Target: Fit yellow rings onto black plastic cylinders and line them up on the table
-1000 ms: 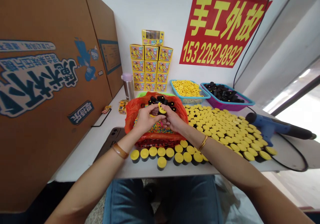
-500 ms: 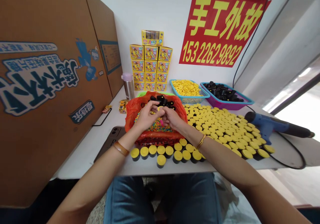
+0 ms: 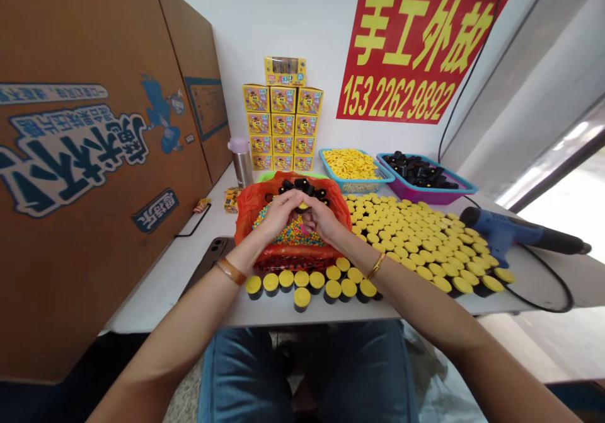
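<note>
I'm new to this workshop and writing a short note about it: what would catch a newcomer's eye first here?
The red sign with large yellow characters and a phone number dominates the wall at upper right. Below it, rows of yellow-topped black caps spread across the table, and a stack of yellow boxes stands against the back wall. At centre, the left hand and right hand meet over an orange plastic bag of small multicoloured pieces.

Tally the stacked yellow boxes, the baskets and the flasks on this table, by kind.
Yellow boxes: 13
Blue basket: 1
Pink basket: 1
Flask: 1
Total: 16
</note>
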`<action>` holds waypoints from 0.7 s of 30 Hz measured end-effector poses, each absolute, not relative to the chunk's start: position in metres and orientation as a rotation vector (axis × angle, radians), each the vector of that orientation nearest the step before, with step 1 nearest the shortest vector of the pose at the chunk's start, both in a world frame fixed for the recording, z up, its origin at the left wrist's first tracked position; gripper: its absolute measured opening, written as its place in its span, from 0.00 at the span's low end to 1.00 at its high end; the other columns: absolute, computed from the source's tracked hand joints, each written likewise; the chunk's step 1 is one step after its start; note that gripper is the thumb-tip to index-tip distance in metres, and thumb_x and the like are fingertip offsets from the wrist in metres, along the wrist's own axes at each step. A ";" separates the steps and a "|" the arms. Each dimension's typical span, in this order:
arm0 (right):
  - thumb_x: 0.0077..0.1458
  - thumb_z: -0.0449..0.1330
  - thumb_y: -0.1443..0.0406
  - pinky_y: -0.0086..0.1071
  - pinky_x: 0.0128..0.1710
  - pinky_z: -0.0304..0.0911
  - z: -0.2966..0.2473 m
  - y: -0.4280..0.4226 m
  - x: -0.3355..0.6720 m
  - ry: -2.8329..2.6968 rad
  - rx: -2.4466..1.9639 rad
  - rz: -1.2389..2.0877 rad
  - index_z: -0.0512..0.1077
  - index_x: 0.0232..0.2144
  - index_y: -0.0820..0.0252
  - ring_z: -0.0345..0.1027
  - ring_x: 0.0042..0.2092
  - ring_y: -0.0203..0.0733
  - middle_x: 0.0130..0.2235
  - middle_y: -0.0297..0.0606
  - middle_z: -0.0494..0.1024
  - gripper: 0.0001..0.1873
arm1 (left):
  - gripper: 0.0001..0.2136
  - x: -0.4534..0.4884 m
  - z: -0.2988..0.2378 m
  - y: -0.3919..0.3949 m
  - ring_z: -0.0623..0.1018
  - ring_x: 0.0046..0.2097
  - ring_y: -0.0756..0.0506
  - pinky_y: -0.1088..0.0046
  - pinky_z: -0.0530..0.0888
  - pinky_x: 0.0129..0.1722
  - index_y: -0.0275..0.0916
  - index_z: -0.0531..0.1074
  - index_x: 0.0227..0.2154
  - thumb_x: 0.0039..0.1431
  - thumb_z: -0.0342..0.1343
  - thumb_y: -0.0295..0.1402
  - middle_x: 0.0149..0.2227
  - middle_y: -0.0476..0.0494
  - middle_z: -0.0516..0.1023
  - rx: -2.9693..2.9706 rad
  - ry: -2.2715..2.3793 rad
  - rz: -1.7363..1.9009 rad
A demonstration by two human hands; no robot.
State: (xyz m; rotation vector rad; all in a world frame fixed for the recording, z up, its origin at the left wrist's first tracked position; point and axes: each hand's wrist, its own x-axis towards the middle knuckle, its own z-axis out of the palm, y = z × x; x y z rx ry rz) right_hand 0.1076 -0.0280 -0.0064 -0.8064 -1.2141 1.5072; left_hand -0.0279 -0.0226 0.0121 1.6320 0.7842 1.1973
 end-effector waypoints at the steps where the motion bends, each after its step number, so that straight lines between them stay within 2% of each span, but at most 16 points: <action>1: 0.52 0.59 0.47 0.25 0.15 0.47 -0.007 -0.028 0.107 -1.241 -0.816 1.514 0.62 0.25 0.56 0.42 0.17 0.29 0.15 0.22 0.53 0.21 | 0.18 -0.028 0.015 -0.023 0.68 0.28 0.50 0.75 0.65 0.27 0.38 0.73 0.28 0.56 0.57 0.51 0.26 0.49 0.68 1.752 0.812 1.213; 4: 0.56 0.52 0.43 0.27 0.16 0.52 -0.007 -0.025 0.107 -1.364 -0.846 1.563 0.64 0.24 0.57 0.48 0.18 0.32 0.16 0.26 0.57 0.25 | 0.15 -0.035 0.025 -0.043 0.71 0.37 0.46 0.70 0.70 0.38 0.38 0.76 0.30 0.53 0.62 0.47 0.33 0.46 0.70 2.130 0.956 1.290; 6: 0.59 0.47 0.41 0.28 0.19 0.55 -0.008 -0.019 0.112 -1.416 -0.911 1.505 0.65 0.24 0.58 0.55 0.20 0.34 0.18 0.31 0.63 0.29 | 0.14 -0.043 0.027 -0.074 0.73 0.39 0.45 0.68 0.71 0.41 0.40 0.77 0.35 0.52 0.64 0.45 0.35 0.45 0.72 2.282 1.070 1.332; 8: 0.59 0.50 0.46 0.28 0.23 0.56 -0.011 -0.012 0.121 -1.511 -1.031 1.260 0.68 0.25 0.59 0.60 0.23 0.34 0.23 0.34 0.68 0.25 | 0.14 -0.054 0.019 -0.114 0.74 0.37 0.45 0.69 0.72 0.39 0.42 0.76 0.38 0.54 0.63 0.45 0.35 0.45 0.75 2.355 1.100 1.281; 10: 0.54 0.60 0.56 0.28 0.27 0.57 -0.016 -0.007 0.131 -1.754 -1.157 0.974 0.71 0.26 0.60 0.62 0.27 0.34 0.26 0.34 0.72 0.14 | 0.14 -0.066 0.000 -0.153 0.75 0.32 0.47 0.71 0.72 0.32 0.42 0.75 0.39 0.56 0.61 0.46 0.32 0.45 0.77 2.419 1.042 1.155; 13: 0.45 0.66 0.67 0.28 0.31 0.57 -0.023 -0.006 0.138 -2.293 -1.215 0.834 0.74 0.25 0.61 0.65 0.30 0.35 0.28 0.34 0.75 0.04 | 0.21 -0.082 -0.038 -0.186 0.77 0.31 0.44 0.70 0.75 0.29 0.43 0.77 0.36 0.47 0.64 0.54 0.29 0.45 0.77 2.517 1.082 1.037; 16: 0.45 0.64 0.74 0.28 0.32 0.57 -0.026 -0.010 0.134 -2.564 -1.244 0.790 0.73 0.26 0.62 0.65 0.31 0.35 0.29 0.35 0.75 0.05 | 0.19 -0.089 -0.069 -0.190 0.80 0.35 0.45 0.72 0.79 0.34 0.45 0.76 0.44 0.54 0.61 0.50 0.36 0.43 0.78 2.458 1.188 1.027; 19: 0.49 0.64 0.71 0.29 0.31 0.55 -0.025 -0.010 0.129 -2.478 -1.383 0.517 0.73 0.33 0.63 0.64 0.32 0.37 0.33 0.39 0.76 0.06 | 0.18 -0.088 -0.083 -0.186 0.81 0.45 0.44 0.70 0.80 0.43 0.47 0.71 0.54 0.61 0.57 0.42 0.45 0.41 0.78 2.484 1.238 1.063; 21: 0.51 0.63 0.70 0.29 0.32 0.55 -0.026 -0.008 0.128 -2.484 -1.399 0.392 0.74 0.36 0.64 0.65 0.34 0.38 0.36 0.42 0.77 0.07 | 0.19 -0.085 -0.083 -0.189 0.81 0.47 0.44 0.71 0.80 0.43 0.46 0.69 0.56 0.63 0.56 0.37 0.47 0.40 0.78 2.560 1.243 1.084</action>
